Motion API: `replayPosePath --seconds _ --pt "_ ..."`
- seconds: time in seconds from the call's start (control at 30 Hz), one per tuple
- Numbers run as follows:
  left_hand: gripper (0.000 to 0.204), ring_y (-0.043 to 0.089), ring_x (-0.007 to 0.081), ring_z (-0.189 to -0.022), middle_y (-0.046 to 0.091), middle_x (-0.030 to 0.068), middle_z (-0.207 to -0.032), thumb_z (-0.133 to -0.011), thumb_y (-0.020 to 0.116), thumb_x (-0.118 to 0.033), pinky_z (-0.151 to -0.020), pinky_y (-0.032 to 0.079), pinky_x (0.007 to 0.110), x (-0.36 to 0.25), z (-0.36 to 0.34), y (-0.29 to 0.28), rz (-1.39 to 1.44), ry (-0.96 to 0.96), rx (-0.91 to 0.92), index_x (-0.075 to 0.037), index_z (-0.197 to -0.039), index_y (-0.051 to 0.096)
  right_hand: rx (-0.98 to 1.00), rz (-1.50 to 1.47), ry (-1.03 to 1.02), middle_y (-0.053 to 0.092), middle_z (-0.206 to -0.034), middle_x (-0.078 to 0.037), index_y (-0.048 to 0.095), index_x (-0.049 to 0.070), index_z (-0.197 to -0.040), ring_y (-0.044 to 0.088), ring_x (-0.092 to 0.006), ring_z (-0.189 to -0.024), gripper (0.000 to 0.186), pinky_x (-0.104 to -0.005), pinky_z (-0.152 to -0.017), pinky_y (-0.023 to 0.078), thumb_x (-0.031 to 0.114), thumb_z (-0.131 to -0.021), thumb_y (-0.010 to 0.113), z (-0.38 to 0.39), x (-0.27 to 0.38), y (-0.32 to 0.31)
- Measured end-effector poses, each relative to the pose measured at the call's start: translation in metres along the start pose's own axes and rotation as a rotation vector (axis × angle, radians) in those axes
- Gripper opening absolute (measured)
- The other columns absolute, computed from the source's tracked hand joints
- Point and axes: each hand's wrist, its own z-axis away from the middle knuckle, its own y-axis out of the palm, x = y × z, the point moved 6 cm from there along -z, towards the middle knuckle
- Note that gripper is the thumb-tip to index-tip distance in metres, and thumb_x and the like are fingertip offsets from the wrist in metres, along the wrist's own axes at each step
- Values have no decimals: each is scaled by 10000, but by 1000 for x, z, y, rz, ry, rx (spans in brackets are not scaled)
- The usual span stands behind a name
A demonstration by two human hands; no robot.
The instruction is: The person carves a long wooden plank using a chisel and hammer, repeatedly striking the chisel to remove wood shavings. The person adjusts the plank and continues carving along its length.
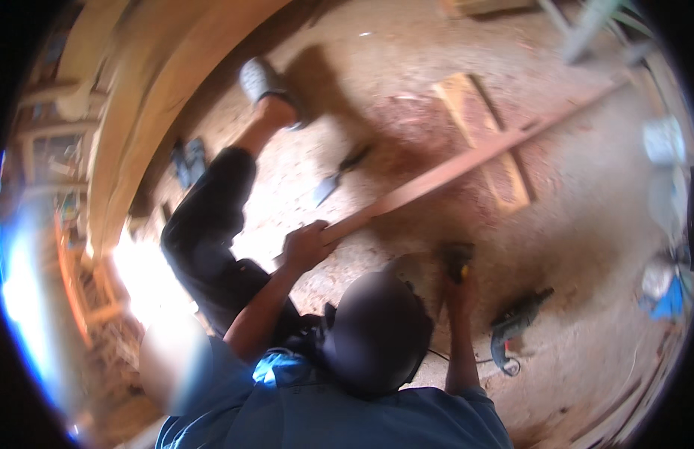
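My left hand (306,247) is closed around the near end of a long, narrow reddish wooden strip (422,183). The strip slants away to the far right and crosses over a short, pale board (459,108) lying on the floor. My right hand (459,293) is closed on a dark object with a yellow part (459,268); blur hides its kind. Beside that hand lies a dark green power tool (515,322) with a curved handle and a cord. A dark rounded form (377,329) between my forearms covers some of the floor.
A flat grey blade with a dark handle (332,183) lies beyond my left hand. Large timber slabs (145,112) stand along the left, with a pair of shoes (188,161) by them. My outstretched leg (212,202) borders the left side. Reddish shavings surround the pale board.
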Motion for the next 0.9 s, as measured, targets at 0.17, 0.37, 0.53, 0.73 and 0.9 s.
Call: replayPosePath --seconds 0.17,0.37,0.53,0.73,0.9 --pt "422 734 315 -790 751 110 -898 -836 752 -464 -750 580 468 5 -1 1 71 26 -83 -126 -1086 715 314 -146 84 720 -1065 -228 609 26 -1291 696 -397 -1020 714 -479 -838 541 444 -761 843 -12 -24 18" --pt "418 737 299 -862 751 100 -943 -761 813 -351 -773 583 429 10 2 2 165 77 -158 -120 -1085 687 385 -118 55 705 -1089 -271 555 -40 -1367 687 -410 -1046 868 -470 -882 533 483 -741 852 -26 -58 39" --pt "430 737 283 -923 749 83 -1009 -713 819 -288 -796 588 410 14 2 9 207 80 -144 -121 -1079 666 448 -29 30 702 -1098 -272 554 -41 -1367 683 -412 -1052 869 -472 -891 530 483 -741 852 -57 -79 41" --pt "453 736 294 -971 742 121 -1060 -740 792 -331 -907 583 423 17 2 13 162 112 -168 -82 -1094 657 449 72 -14 698 -1110 -274 552 -42 -1368 679 -416 -1060 870 -474 -901 525 482 -741 852 -93 -58 30" --pt "406 680 317 -1119 688 155 -1197 -883 642 -303 -924 571 435 18 2 21 217 161 -41 -57 -1199 581 415 163 -111 694 -1119 -276 551 -42 -1368 675 -419 -1067 871 -476 -910 522 482 -741 852 -112 -33 35"
